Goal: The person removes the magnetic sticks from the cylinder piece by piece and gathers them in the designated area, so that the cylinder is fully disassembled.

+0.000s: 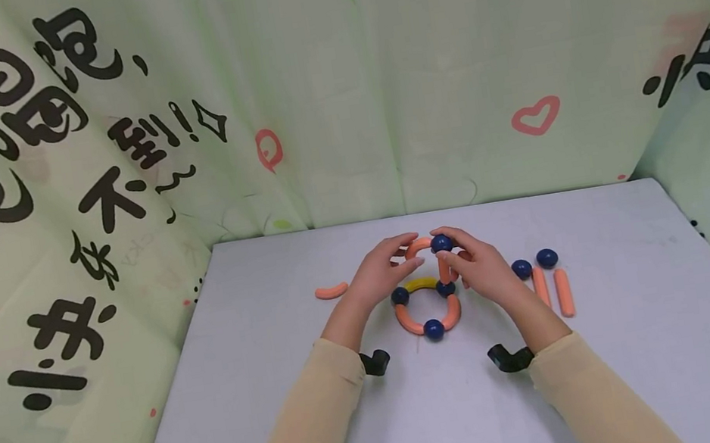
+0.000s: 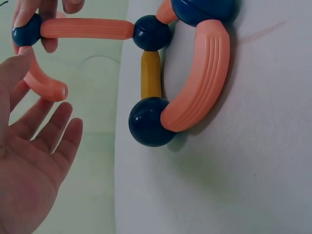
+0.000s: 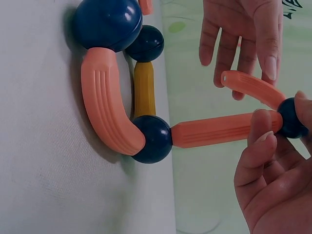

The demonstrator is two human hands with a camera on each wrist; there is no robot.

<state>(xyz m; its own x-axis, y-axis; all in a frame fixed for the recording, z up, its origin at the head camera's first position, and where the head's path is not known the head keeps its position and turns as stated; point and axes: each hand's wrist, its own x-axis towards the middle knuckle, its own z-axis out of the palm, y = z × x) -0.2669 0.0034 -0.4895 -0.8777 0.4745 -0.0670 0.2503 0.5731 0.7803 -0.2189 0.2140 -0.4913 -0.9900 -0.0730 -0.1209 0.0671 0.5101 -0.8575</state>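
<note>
A ring lies on the table, made of blue balls (image 1: 434,329), two curved orange sticks (image 2: 207,78) and a curved yellow stick (image 3: 144,87). From the ring's back right ball (image 3: 152,139) rises a straight orange stick (image 2: 87,29). A blue ball (image 1: 441,243) tops it, with a curved orange stick (image 3: 253,87) reaching left from that ball. My right hand (image 1: 482,267) pinches the top ball, its other fingers beside the upright stick. My left hand (image 1: 378,273) is around the curved stick's free end with fingers spread; firm contact is unclear.
One loose curved orange stick (image 1: 332,291) lies left of the ring. To the right lie two blue balls (image 1: 547,258) and two straight orange sticks (image 1: 565,293). A printed curtain (image 1: 337,101) stands behind the table's (image 1: 263,342) back edge.
</note>
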